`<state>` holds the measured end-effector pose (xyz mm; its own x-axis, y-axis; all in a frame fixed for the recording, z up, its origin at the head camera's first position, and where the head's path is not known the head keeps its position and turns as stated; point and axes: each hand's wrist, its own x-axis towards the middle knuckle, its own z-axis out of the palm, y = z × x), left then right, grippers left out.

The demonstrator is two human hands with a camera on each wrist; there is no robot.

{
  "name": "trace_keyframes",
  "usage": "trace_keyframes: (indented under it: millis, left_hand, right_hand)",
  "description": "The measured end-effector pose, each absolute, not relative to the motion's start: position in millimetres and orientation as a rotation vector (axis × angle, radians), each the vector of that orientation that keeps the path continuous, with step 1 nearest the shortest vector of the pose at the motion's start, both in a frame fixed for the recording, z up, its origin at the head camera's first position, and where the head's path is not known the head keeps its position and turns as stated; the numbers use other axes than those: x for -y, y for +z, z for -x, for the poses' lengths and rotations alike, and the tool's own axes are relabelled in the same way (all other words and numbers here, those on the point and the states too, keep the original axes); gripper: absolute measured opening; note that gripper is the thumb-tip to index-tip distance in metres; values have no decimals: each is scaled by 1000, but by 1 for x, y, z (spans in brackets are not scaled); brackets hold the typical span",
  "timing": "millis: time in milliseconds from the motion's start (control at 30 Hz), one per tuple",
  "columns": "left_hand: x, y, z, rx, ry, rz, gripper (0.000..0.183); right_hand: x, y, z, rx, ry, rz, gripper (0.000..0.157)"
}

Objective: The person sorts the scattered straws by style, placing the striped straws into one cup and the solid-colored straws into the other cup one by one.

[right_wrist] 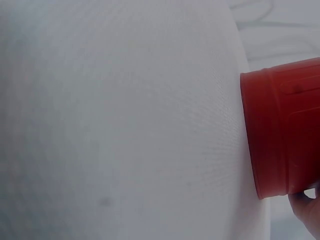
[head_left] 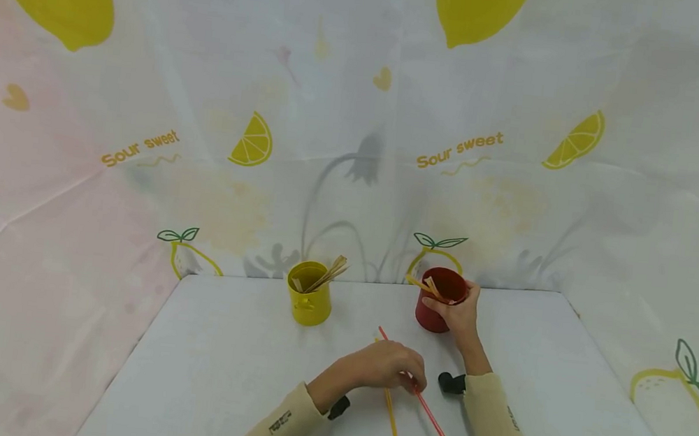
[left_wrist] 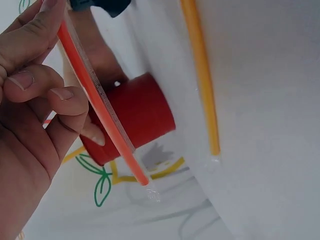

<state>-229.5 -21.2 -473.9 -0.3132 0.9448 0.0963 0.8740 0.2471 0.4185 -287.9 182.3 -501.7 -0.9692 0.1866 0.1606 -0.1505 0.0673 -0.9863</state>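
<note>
My left hand [head_left: 387,365] pinches a red drinking straw [head_left: 439,429] between thumb and fingers, over the table. In the left wrist view that straw [left_wrist: 102,107] shows a clear wrapper extending past its end. A yellow-orange straw [head_left: 394,429], also in a clear wrapper, lies on the table below the left hand. Farther back, my right hand [head_left: 461,316] grips a red bucket [head_left: 431,318] by its side, thumb at the front near the rim. A yellow strip and pale sticks poke out of that bucket. The right wrist view shows the bucket's lower wall [right_wrist: 280,135] and fingertips beneath.
A yellow bucket [head_left: 309,310] with several flat wooden-looking sticks [head_left: 330,274] stands at the back left of the white table [head_left: 195,372]. Behind it hangs a lemon-printed cloth [head_left: 335,104]. Black wrist cameras [head_left: 451,384] sit at both cuffs.
</note>
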Motion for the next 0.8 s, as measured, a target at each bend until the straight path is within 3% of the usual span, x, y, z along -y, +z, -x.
trace_keyframes:
  millis: [333, 800]
  left_hand:
    - [30, -447, 237, -2321, 846, -1802, 8]
    - [39, -413, 246, -2112, 1403, -1828, 14]
  right_hand:
    - [-187, -529, 306, 2044, 1956, 55, 88]
    - [-183, -504, 289, 2067, 1954, 24, 85]
